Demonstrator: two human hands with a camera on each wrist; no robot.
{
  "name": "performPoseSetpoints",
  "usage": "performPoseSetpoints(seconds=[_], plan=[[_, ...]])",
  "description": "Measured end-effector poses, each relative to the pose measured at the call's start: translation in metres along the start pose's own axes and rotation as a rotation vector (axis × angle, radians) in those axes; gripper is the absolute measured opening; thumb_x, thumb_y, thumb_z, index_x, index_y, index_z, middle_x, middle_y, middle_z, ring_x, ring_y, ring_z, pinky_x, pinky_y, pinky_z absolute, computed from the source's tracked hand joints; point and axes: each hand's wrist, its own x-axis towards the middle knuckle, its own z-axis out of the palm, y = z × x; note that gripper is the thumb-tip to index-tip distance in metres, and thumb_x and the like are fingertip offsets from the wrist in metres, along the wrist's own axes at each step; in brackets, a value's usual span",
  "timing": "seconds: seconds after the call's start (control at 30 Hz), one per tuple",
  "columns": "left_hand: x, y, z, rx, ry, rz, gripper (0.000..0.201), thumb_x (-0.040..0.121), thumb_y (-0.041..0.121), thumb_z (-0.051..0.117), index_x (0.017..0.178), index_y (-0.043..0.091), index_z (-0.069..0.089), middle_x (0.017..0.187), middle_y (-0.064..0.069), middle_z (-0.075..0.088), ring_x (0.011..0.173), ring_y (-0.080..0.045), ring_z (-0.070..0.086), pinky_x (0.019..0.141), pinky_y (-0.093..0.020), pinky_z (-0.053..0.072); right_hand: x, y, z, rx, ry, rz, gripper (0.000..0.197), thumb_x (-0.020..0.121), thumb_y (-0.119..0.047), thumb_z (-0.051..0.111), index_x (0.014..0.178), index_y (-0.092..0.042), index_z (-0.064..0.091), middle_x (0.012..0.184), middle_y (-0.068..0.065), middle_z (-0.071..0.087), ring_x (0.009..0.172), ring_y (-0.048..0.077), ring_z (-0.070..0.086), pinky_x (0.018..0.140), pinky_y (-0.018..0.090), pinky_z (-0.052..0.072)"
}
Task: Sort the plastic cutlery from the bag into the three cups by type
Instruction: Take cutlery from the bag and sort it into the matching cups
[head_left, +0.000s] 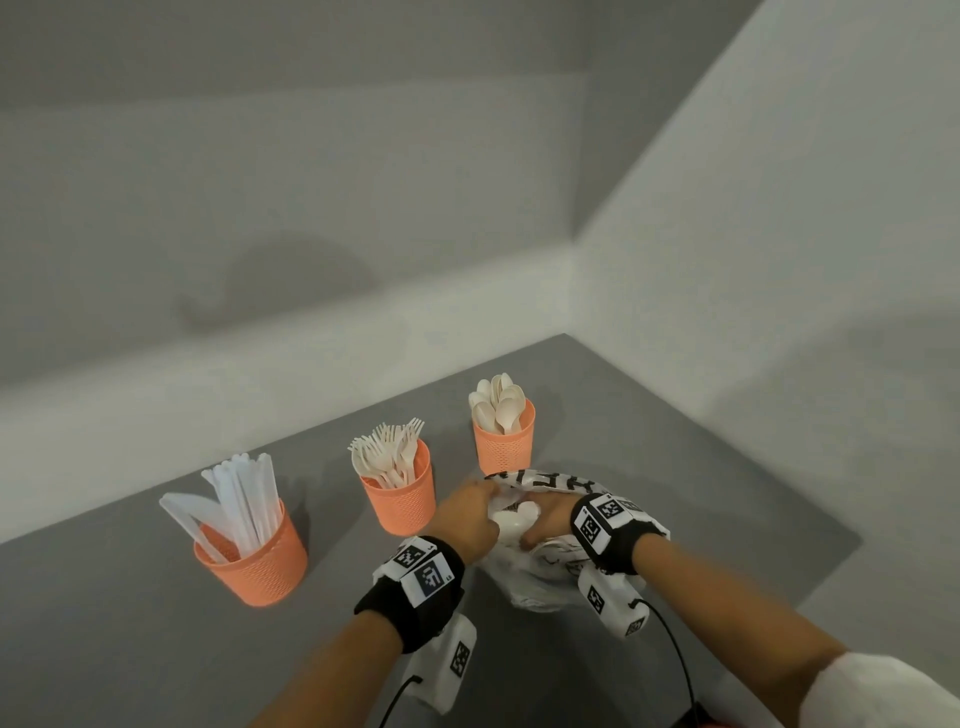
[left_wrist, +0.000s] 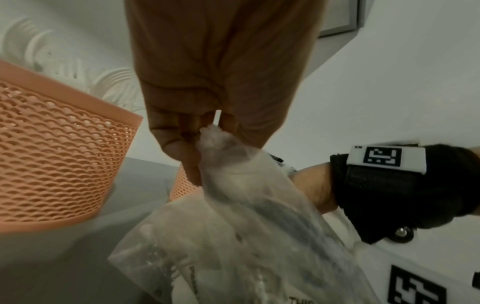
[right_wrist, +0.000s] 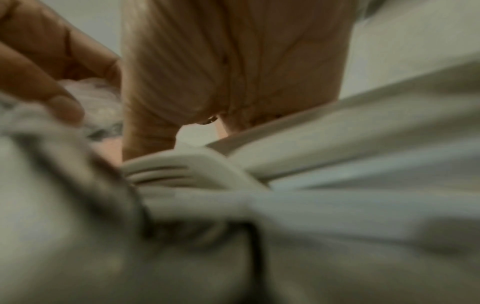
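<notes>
Three orange mesh cups stand in a row: knives in the left cup (head_left: 252, 564), forks in the middle cup (head_left: 401, 499), spoons in the right cup (head_left: 503, 447). A clear plastic bag (head_left: 535, 577) with black print lies in front of the spoon cup. My left hand (head_left: 488, 496) pinches the bag's edge (left_wrist: 215, 144) and holds it up. My right hand (head_left: 535, 527) reaches into the bag's mouth among white cutlery (head_left: 514, 519). A white fork (right_wrist: 182, 170) lies just below its fingers (right_wrist: 148, 142). The fingertips are hidden, so any hold is unclear.
The grey table (head_left: 130, 649) sits in a corner of white walls, which run close behind the cups. Its right edge (head_left: 831, 571) lies just beyond the bag. The fork cup (left_wrist: 59, 164) stands close to the left of my left hand.
</notes>
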Motion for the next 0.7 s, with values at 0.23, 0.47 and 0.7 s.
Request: performPoseSetpoints(seconds=[0.23,0.47,0.7], plan=[[0.002,0.0,0.008,0.084,0.038,-0.078,0.045,0.085,0.004,0.047,0.129,0.012,0.046,0.128,-0.013,0.049,0.117,-0.03,0.052,0.098,-0.037,0.044,-0.006,-0.008,0.0,0.003,-0.061,-0.072,0.063,0.073,-0.021,0.071,0.131,-0.022,0.048,0.132,0.004,0.054,0.124,0.021,0.048,0.108,0.037,0.036],[0.004,-0.006,0.015,0.167,0.066,-0.111,0.042,0.092,0.003,0.038,0.133,0.015,0.041,0.126,-0.014,0.05,0.115,-0.031,0.053,0.096,-0.038,0.046,-0.024,-0.004,-0.007,0.054,-0.059,-0.108,0.056,0.081,-0.01,0.065,0.133,-0.016,0.045,0.132,0.003,0.051,0.124,0.02,0.045,0.1,0.026,0.032],[0.001,-0.006,0.013,0.021,0.031,-0.084,0.048,0.091,0.007,0.043,0.137,0.022,0.04,0.133,-0.011,0.048,0.121,-0.028,0.049,0.101,-0.033,0.041,-0.027,0.0,-0.002,0.157,-0.004,-0.124,0.05,0.074,-0.015,0.07,0.119,-0.029,0.052,0.112,-0.004,0.06,0.109,0.016,0.054,0.099,0.034,0.043]])
